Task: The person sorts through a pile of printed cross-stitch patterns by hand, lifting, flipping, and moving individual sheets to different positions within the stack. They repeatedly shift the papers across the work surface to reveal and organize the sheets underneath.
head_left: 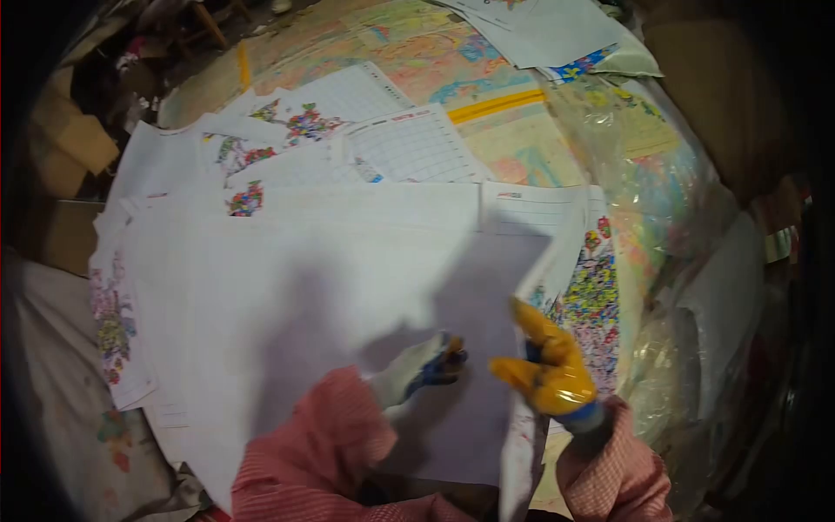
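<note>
1. A large white sheet [217, 313] lies over the near middle of the table [574, 130]; its right side curls up, showing a loose edge.
2. The right hand [557, 374], in a yellow-orange glove, is at that edge, thumb and forefinger apart in a moderate gap, probably placed there because the lifted edge is easy to reach. Contact is unclear.
3. The left hand [426, 370], in a white and dark-blue glove, is over the sheet, fingers bent and blurred; I cannot tell whether it holds anything.
4. Grid-printed papers [417, 148] overlap beyond the sheet's far edge, and colourfully patterned paper [596, 296] shows at its right, perhaps layered to save room.
5. The table has multicoloured stains and a yellow strip [496, 106]; clear plastic [665, 348] lies along its right edge.
6. Around it, the dim room shows cardboard [83, 143] at far left and grey cloth [52, 348] nearer.
</note>
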A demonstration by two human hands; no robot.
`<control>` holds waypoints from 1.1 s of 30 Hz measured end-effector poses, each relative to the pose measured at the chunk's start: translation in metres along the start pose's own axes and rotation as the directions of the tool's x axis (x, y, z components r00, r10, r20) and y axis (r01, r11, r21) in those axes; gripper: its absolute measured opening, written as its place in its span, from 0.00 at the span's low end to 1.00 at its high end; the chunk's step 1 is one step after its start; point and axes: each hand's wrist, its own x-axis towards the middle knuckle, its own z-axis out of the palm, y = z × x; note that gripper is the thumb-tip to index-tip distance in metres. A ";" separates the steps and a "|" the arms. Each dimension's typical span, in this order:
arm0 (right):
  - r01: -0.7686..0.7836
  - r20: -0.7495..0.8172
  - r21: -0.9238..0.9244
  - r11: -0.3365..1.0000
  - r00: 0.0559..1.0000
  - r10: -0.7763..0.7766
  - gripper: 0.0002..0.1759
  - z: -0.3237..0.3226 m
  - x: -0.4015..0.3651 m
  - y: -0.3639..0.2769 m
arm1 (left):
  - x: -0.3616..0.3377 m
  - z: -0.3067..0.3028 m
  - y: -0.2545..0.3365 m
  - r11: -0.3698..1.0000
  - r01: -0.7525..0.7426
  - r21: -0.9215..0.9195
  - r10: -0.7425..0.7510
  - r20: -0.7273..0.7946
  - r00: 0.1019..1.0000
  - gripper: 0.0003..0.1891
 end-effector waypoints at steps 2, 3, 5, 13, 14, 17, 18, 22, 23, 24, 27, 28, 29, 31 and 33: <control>0.021 0.050 -0.109 0.994 0.999 -0.015 0.36 0.045 0.018 0.038 | -0.044 -0.018 0.008 0.996 0.068 -0.052 -0.069 -0.018 0.997 0.26; -0.038 0.056 -0.146 0.989 0.997 0.047 0.35 0.065 0.022 0.057 | -0.064 -0.017 -0.001 0.997 0.001 0.072 0.006 -0.097 0.995 0.26; -0.238 0.116 0.217 0.947 0.969 0.217 0.36 0.096 0.022 0.077 | -0.088 -0.011 -0.003 0.943 0.049 0.328 0.004 -0.160 0.987 0.25; 0.029 0.102 -0.711 0.702 0.993 0.062 0.27 0.054 -0.003 0.088 | -0.020 -0.072 -0.090 0.832 -0.012 0.555 0.347 -0.503 0.791 0.13; 0.198 0.166 -0.878 0.435 0.980 -0.113 0.26 0.037 -0.005 0.087 | -0.018 -0.074 -0.090 0.828 -0.016 0.560 0.352 -0.498 0.793 0.13; 0.215 0.147 -0.957 0.197 0.938 -0.315 0.25 0.002 -0.004 0.095 | -0.017 -0.071 -0.081 0.800 0.081 0.594 0.321 -0.538 0.779 0.14; 0.210 0.140 -0.956 0.204 0.939 -0.314 0.25 0.001 -0.004 0.101 | -0.021 -0.056 -0.072 0.888 -0.007 0.460 0.275 -0.517 0.811 0.15; 0.218 0.137 -0.919 0.328 0.958 -0.254 0.25 0.015 -0.005 0.122 | -0.028 -0.035 -0.063 0.673 0.140 0.726 0.285 -0.429 0.857 0.14; 0.233 0.173 -0.903 0.361 0.966 -0.191 0.24 0.020 -0.005 0.124 | -0.029 -0.037 -0.064 0.673 0.147 0.725 0.278 -0.432 0.858 0.14; 0.263 0.193 -0.895 0.360 0.957 -0.218 0.24 0.025 -0.005 0.131 | -0.031 -0.040 -0.065 0.506 0.241 0.828 0.338 -0.448 0.828 0.15; 0.376 0.290 -0.852 0.365 0.918 -0.269 0.24 0.035 -0.005 0.134 | -0.045 -0.062 -0.062 0.315 0.409 0.856 0.458 -0.515 0.725 0.17; 0.371 0.277 -0.871 0.323 0.912 -0.301 0.23 0.036 -0.002 0.131 | -0.051 -0.069 -0.056 0.305 0.486 0.819 0.515 -0.571 0.639 0.17; 0.372 0.277 -0.870 0.323 0.912 -0.302 0.23 0.033 0.003 0.132 | -0.056 -0.075 -0.046 0.306 0.486 0.819 0.515 -0.572 0.638 0.17; 0.317 0.221 -0.876 0.363 0.934 -0.282 0.22 0.022 0.014 0.130 | -0.063 -0.073 -0.022 0.262 0.554 0.790 0.387 -0.612 0.690 0.18; 0.286 0.182 -0.910 0.301 0.926 -0.331 0.21 0.010 0.023 0.125 | -0.058 -0.077 -0.022 0.322 0.551 0.770 0.364 -0.638 0.678 0.19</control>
